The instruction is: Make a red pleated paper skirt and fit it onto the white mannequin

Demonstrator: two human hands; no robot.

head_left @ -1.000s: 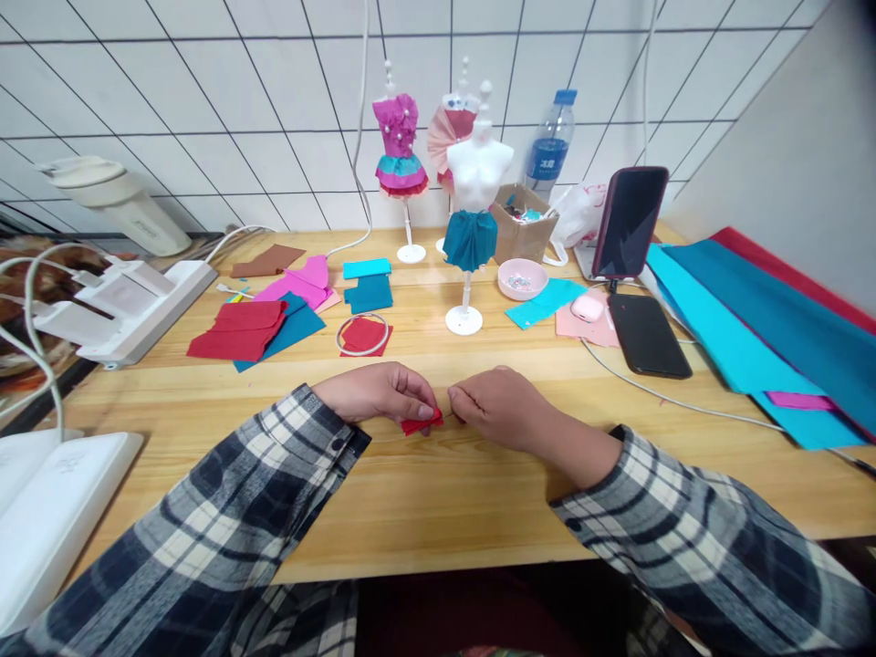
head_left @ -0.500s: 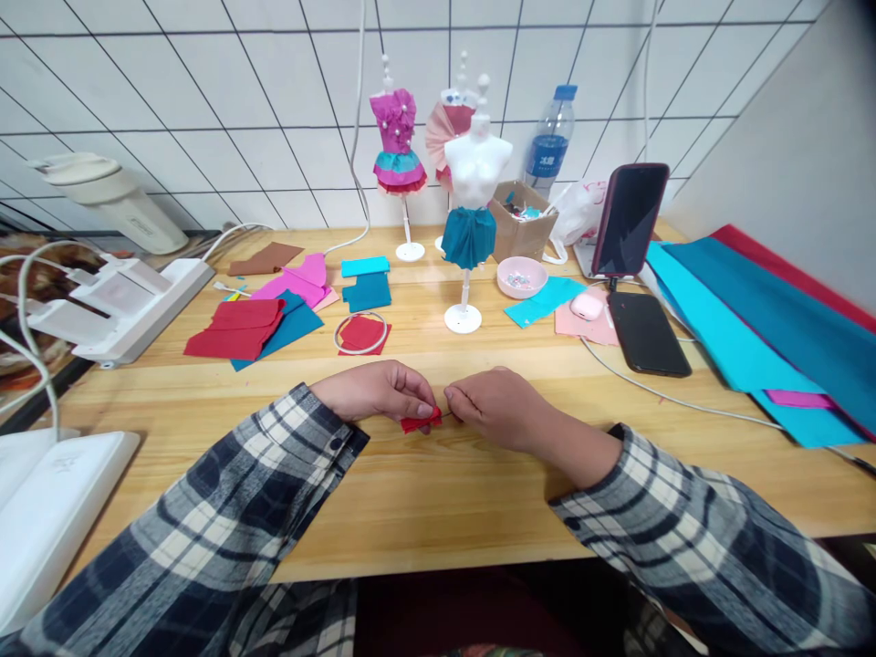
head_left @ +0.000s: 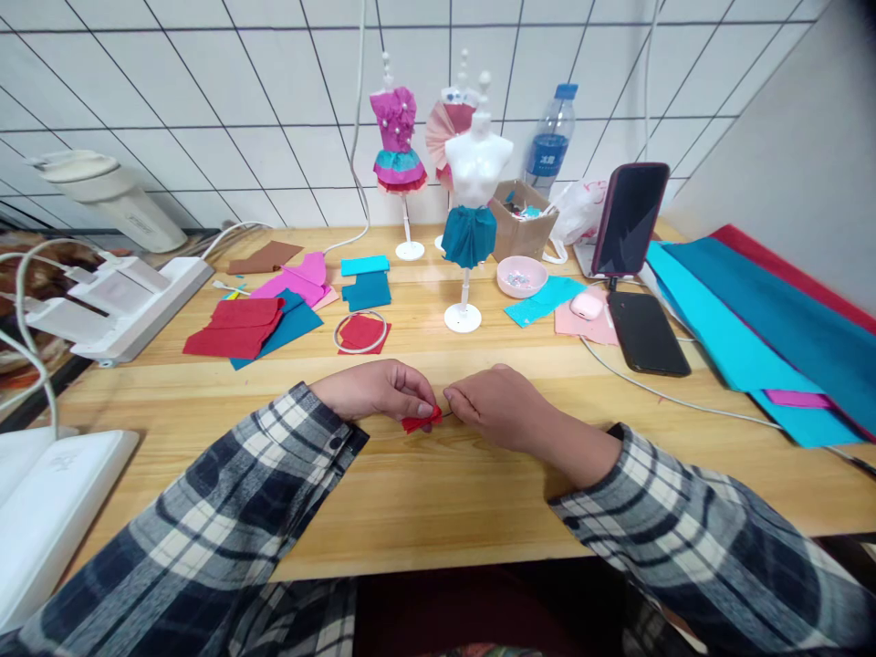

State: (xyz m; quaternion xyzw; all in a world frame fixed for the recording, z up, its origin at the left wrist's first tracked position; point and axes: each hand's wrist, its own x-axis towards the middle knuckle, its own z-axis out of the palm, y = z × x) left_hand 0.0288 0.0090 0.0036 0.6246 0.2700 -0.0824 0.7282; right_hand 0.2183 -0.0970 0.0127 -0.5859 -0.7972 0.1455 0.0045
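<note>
My left hand (head_left: 388, 391) pinches a small gathered piece of red crepe paper (head_left: 422, 421) just above the table. A thin dark strand (head_left: 447, 414) runs from the paper to my right hand (head_left: 496, 408), whose fingers are closed on its other end; whether it is wire or thread I cannot tell. Beyond my hands stands a white dress form (head_left: 477, 160) with a pleated teal skirt (head_left: 469, 236). A red paper square (head_left: 362, 335) lies ahead of my left hand, with a light ring (head_left: 337, 339) on top.
Red paper (head_left: 233, 328), teal paper (head_left: 291, 333) and magenta paper (head_left: 301, 278) lie at left. A pink bowl (head_left: 522, 277) holds small beads. Phones (head_left: 649, 333), a cardboard box (head_left: 518, 233) and long paper sheets (head_left: 745, 319) stand or lie right. A power strip (head_left: 137, 319) is at left.
</note>
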